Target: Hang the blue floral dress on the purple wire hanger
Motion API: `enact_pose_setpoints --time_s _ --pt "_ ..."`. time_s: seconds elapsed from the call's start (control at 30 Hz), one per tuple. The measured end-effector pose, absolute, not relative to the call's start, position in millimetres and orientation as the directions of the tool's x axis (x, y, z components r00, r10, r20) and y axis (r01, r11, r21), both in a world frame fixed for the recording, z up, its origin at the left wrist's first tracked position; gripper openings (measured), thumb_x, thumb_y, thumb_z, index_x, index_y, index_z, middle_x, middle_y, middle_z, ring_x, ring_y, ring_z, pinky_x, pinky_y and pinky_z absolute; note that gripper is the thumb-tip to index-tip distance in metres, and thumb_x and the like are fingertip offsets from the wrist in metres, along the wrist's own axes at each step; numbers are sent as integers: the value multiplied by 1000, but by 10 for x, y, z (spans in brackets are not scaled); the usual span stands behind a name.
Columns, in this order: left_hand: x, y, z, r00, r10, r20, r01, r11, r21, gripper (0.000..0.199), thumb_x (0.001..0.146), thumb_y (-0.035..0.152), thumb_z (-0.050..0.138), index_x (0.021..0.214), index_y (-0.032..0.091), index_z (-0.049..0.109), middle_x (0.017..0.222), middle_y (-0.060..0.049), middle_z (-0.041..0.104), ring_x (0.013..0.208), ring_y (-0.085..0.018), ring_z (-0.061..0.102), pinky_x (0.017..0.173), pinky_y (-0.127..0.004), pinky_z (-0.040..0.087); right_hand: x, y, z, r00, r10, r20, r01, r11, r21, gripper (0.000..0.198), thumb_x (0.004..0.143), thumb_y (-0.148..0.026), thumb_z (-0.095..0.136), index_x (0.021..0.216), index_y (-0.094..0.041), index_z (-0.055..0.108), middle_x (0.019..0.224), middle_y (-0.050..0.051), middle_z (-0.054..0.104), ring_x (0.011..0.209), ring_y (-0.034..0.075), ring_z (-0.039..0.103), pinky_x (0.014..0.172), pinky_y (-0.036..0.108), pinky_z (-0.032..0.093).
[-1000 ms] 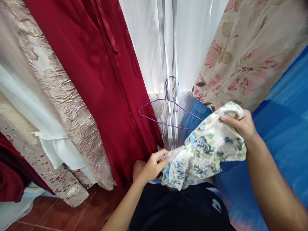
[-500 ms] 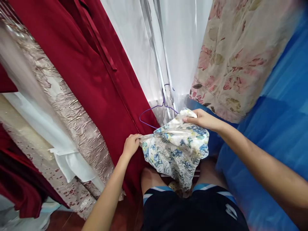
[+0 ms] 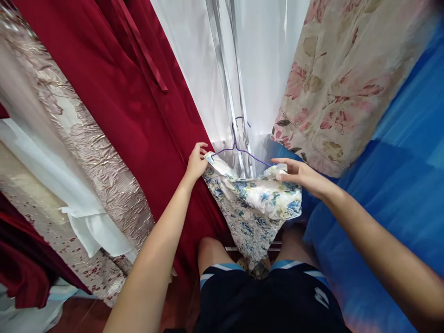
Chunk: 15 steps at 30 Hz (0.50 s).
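Note:
A white top with blue and yellow flowers (image 3: 256,199) hangs on a purple wire hanger (image 3: 235,144), both of the hanger's arms reaching into its neckline. My left hand (image 3: 197,163) pinches the garment's left shoulder at the hanger's end. At the opposite shoulder is my right hand (image 3: 303,177), its thumb and forefinger spread on either side of the fabric, touching it loosely. The lower part of the top drapes down between my knees. Behind it, the hanger's hook overlaps white hanging ribbons (image 3: 229,92); whether it is hooked on them I cannot tell.
Close on the left hangs a long dark red garment (image 3: 149,115), with pale textured fabric (image 3: 93,138) beyond it. A white cloth (image 3: 270,60) is straight ahead. Beige floral fabric (image 3: 333,92) and a blue tulle garment (image 3: 391,199) crowd the right side.
My left hand has moved up to the shoulder, and the hanger's left arm now sits inside the top. My right fingers have spread apart from their earlier pinch.

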<state>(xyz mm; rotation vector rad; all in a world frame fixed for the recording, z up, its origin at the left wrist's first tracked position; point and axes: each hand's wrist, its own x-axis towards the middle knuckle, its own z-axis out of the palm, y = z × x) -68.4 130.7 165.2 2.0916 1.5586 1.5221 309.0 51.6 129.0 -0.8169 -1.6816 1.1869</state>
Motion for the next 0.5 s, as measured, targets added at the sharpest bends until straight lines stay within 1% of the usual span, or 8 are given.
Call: enact_pose_setpoints --time_s 0.07,0.13,0.17,0.2,0.27,0.4,0.43,0.5 --pt "-725 1213 1554 -92 765 638 685 -416 598 34 82 19 61 115 16 57 108 -8 62 81 -14 58 77 -26 48 3120 472 1053 -237 886 398 55 422 -905 67 71 -41 83 131 -21 61 121 8 68 101 20 64 87 31 50" --pt "-758 1112 1470 -67 782 619 692 -411 594 21 85 21 57 104 15 62 103 -7 65 85 -16 59 78 -26 47 3124 425 843 -134 886 444 71 455 -887 41 80 -47 74 108 -17 68 96 4 69 81 17 61 70 26 48" --pt "-761 1058 1444 -40 789 613 692 -421 586 17 87 22 54 99 14 63 98 -6 66 86 -17 60 78 -26 47 3122 405 777 -102 884 456 73 464 -883 35 85 -50 68 93 -16 68 80 1 65 69 15 56 61 24 44" --pt "-755 1001 1432 -18 791 611 694 -430 578 18 89 24 51 96 15 64 93 -5 67 85 -17 60 77 -26 46 3120 391 748 -75 878 472 81 478 -875 37 87 -52 64 80 -16 65 68 -1 57 60 13 50 55 23 38" --pt "-722 878 1445 6 788 615 699 -444 561 21 91 26 48 94 15 66 87 -3 67 81 -17 59 73 -25 45 3114 389 811 6 843 537 113 533 -838 42 89 -53 62 67 -17 58 60 -3 47 55 12 41 51 24 32" --pt "-687 667 1509 14 746 666 741 -455 494 21 90 21 47 94 16 67 86 0 66 78 -15 57 71 -24 41 3007 444 1286 240 729 641 165 620 -767 39 88 -52 64 69 -18 63 64 -2 51 60 13 44 57 25 35" --pt "-695 634 1507 -7 739 674 754 -439 488 20 90 19 48 94 17 67 86 0 66 79 -15 57 71 -24 41 2943 434 1420 258 723 641 143 628 -765 38 89 -52 64 72 -17 64 66 -2 52 62 13 45 59 25 37" --pt "-705 597 1457 -77 748 659 760 -384 525 17 89 17 49 93 16 66 84 0 64 79 -15 57 73 -25 42 2772 329 1637 183 744 643 69 642 -763 41 93 -54 57 77 -16 67 70 0 56 65 14 50 64 26 42"
